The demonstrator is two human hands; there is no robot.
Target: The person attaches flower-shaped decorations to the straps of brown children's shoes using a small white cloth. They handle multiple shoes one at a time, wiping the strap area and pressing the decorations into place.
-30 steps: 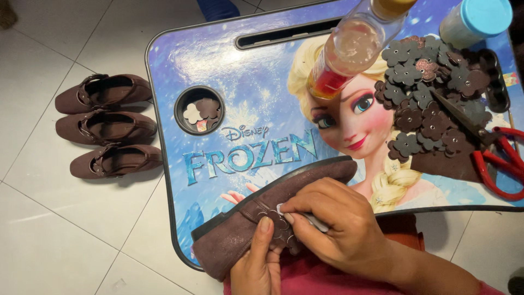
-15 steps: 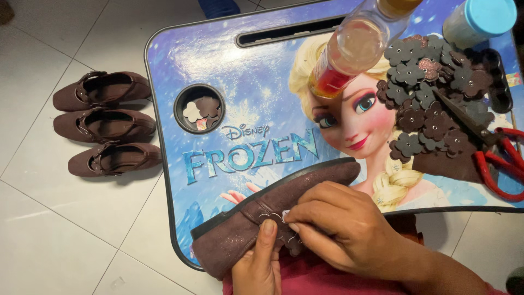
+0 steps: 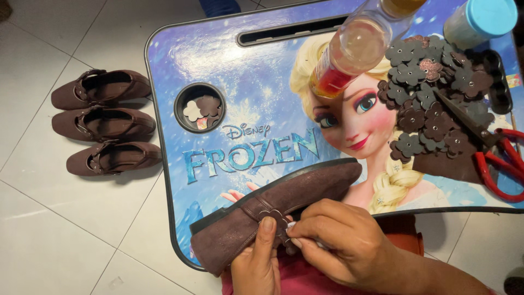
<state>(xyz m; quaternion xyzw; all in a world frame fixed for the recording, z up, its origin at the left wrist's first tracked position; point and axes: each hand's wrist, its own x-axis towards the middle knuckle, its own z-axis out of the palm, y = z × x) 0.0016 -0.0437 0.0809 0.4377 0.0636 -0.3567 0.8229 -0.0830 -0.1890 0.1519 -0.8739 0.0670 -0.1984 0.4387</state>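
Observation:
A brown suede shoe (image 3: pixel 305 191) lies on its side across the near edge of a blue lap table (image 3: pixel 245 65). A small brown flower-shaped piece (image 3: pixel 272 215) sits on the shoe's strap. My left hand (image 3: pixel 257 262) holds the shoe from below, its thumb pressing just under the flower. My right hand (image 3: pixel 344 243) curls over the shoe beside the flower, its fingertips pinching a small pale thing I cannot make out.
Three matching brown shoes (image 3: pixel 101 123) lie on the white tiled floor at left. Several brown flower cut-outs (image 3: pixel 431 98) are piled at the table's right, with red-handled scissors (image 3: pixel 499 158), a clear bottle (image 3: pixel 355 49) and a blue-capped jar (image 3: pixel 480 22). The cup hole (image 3: pixel 200 107) holds a few pieces.
My right hand has shifted slightly along the shoe near the flower. The left thumb stays pressed at the strap. The shoe has barely moved.

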